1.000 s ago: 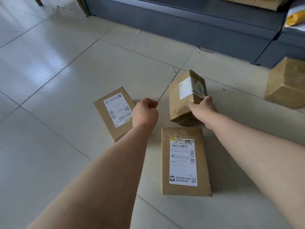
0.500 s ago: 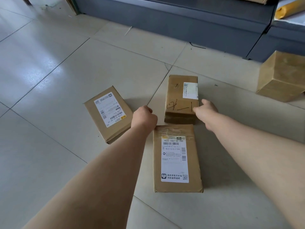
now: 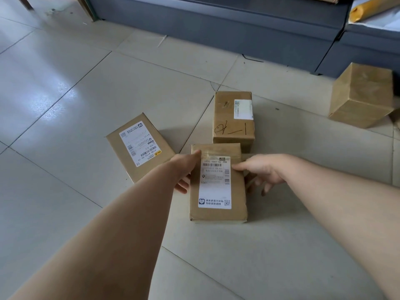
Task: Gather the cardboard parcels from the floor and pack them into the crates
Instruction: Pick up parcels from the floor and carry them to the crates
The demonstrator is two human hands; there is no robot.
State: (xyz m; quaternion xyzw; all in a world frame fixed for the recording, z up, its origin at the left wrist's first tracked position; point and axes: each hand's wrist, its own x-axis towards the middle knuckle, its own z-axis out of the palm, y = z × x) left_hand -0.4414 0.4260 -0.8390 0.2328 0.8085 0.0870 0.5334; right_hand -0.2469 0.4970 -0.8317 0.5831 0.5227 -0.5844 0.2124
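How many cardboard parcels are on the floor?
4: one between both hands, one behind it, one left, one far right. More may lie out of view.

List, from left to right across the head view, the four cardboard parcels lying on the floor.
Angled parcel with the white label → long parcel between the hands → parcel with black pen marks → plain taped box.

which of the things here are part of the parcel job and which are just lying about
Part of the job:
- long parcel, left hand and right hand on its sides
- labelled parcel
- marked parcel
- plain box

Lying about:
- grey furniture base
- yellow mailer on top of it; possibly a parcel too
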